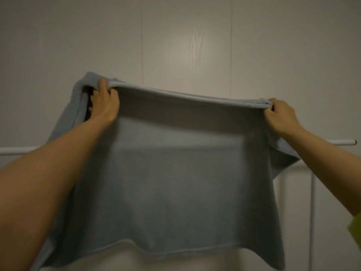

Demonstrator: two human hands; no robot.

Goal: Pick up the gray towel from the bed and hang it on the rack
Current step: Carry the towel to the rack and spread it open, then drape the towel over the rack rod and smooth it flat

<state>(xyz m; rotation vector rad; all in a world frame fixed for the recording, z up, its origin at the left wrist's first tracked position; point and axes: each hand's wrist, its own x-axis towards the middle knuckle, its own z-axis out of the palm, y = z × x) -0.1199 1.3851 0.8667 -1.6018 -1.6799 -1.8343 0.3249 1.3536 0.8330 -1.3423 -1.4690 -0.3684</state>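
The gray towel (172, 173) is stretched wide in front of me, held up by its top edge. My left hand (104, 101) grips the upper left corner, where extra cloth folds over and hangs down the left side. My right hand (281, 117) pinches the upper right corner. The towel's top edge is above the white rack's horizontal bar (343, 142), which shows at the right and at the far left (17, 150); the towel hides the bar's middle. The lower hem hangs loose and wavy near the bottom of the view.
A pale panelled wall (185, 45) fills the background right behind the rack. A thin white upright post of the rack (311, 212) runs down at the right. A yellow-green sleeve edge (355, 231) shows at the far right.
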